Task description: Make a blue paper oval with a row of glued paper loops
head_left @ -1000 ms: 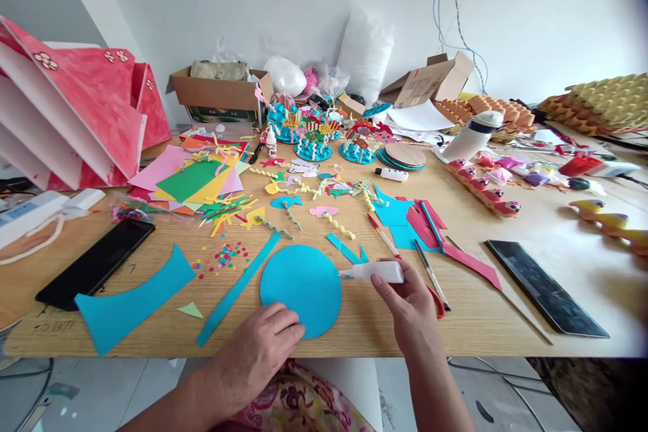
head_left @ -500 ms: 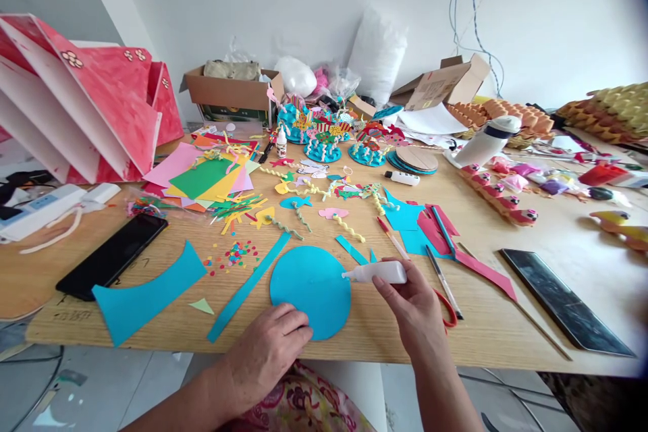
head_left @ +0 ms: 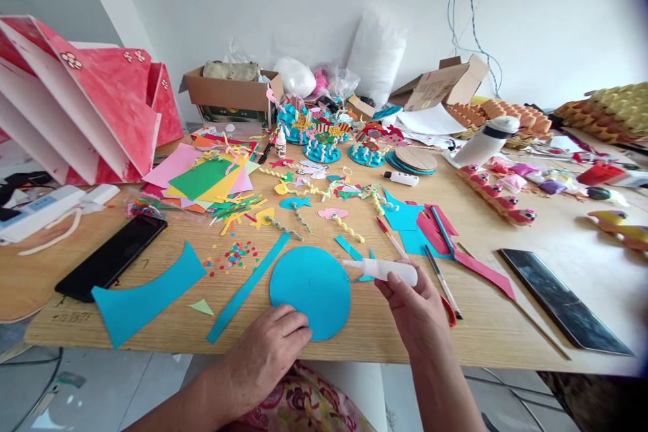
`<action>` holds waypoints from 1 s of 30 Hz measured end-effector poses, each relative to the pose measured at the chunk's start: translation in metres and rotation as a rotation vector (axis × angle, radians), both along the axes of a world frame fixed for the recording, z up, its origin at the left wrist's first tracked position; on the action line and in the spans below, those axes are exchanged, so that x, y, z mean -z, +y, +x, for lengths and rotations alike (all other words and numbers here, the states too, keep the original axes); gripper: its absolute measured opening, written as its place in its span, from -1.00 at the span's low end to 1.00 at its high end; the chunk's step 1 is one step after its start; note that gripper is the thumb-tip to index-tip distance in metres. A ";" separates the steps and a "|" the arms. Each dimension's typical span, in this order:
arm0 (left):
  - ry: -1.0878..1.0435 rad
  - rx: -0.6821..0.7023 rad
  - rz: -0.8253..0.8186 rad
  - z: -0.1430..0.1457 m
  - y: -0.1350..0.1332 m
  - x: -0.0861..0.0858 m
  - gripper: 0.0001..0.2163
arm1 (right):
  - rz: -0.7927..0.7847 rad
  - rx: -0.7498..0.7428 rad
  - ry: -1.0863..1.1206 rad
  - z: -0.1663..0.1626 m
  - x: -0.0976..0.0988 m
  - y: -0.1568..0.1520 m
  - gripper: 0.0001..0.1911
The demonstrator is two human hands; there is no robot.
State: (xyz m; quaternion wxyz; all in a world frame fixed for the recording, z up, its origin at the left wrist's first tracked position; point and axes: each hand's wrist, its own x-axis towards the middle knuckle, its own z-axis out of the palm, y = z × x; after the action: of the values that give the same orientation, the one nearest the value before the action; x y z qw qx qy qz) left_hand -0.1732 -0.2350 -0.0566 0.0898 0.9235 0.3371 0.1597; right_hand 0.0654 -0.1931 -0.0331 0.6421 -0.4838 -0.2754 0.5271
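Observation:
A blue paper disc (head_left: 310,289) lies flat near the front edge of the wooden table (head_left: 506,331). My left hand (head_left: 268,351) rests on the disc's near edge with its fingers curled down, pinning it. My right hand (head_left: 415,314) grips a white glue bottle (head_left: 385,270) held sideways, its nozzle pointing left just past the disc's right rim. Red-handled scissors (head_left: 448,307) lie under and beside my right hand.
A blue strip (head_left: 248,287), a curved blue offcut (head_left: 146,290) and a black phone (head_left: 111,258) lie to the left. Coloured paper sheets (head_left: 202,179), finished blue craft pieces (head_left: 324,138), a dark ruler (head_left: 561,300), cardboard boxes and egg trays crowd the back and right.
My right hand has lifted the glue bottle a little and drawn it rightward off the disc's edge. My left hand has stayed on the disc.

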 end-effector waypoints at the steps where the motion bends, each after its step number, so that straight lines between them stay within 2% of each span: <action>1: -0.014 0.001 -0.003 0.000 0.000 -0.001 -0.85 | -0.004 -0.015 0.043 0.002 -0.001 0.000 -0.65; 6: -0.247 -0.019 -0.121 -0.001 0.000 -0.016 -0.79 | -0.019 -0.058 0.170 0.011 -0.007 -0.006 -0.65; 9: -0.476 -0.066 -0.397 0.007 0.004 -0.029 -0.77 | -0.021 -0.097 0.265 0.006 -0.009 -0.010 -0.65; 11: -0.638 -0.113 -0.631 0.022 0.011 -0.035 -0.70 | -0.012 -0.138 0.362 -0.004 -0.009 -0.013 -0.66; 13: -0.845 -0.165 -0.775 0.042 0.021 -0.039 -0.61 | -0.005 -0.171 0.424 -0.017 -0.009 -0.015 -0.67; 15: -0.947 -0.171 -0.832 0.062 0.031 -0.040 -0.60 | 0.004 -0.203 0.438 -0.029 -0.010 -0.018 -0.70; 17: -0.978 -0.183 -0.774 0.077 0.040 -0.040 -0.69 | 0.028 -0.212 0.410 -0.036 -0.009 -0.021 -0.73; 22: -0.959 -0.199 -0.734 0.089 0.051 -0.043 -0.82 | 0.059 -0.190 0.107 -0.025 -0.005 -0.024 -0.72; 26: -0.902 -0.166 -0.721 0.094 0.054 -0.051 -0.84 | 0.107 -0.260 -0.428 -0.002 -0.009 -0.021 -0.69; 28: -0.865 -0.145 -0.734 0.098 0.054 -0.054 -0.80 | 0.148 -0.292 -0.670 0.008 -0.013 -0.020 -0.70; 30: -0.831 -0.145 -0.771 0.100 0.053 -0.056 -0.66 | 0.151 -0.281 -0.826 0.020 -0.016 -0.018 -0.70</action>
State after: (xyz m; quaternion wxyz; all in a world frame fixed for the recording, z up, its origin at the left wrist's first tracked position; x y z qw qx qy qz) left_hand -0.0737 -0.1816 -0.0010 0.5341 0.6582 0.3698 0.3805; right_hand 0.0858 -0.2108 -0.0167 0.4338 -0.5635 -0.6097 0.3501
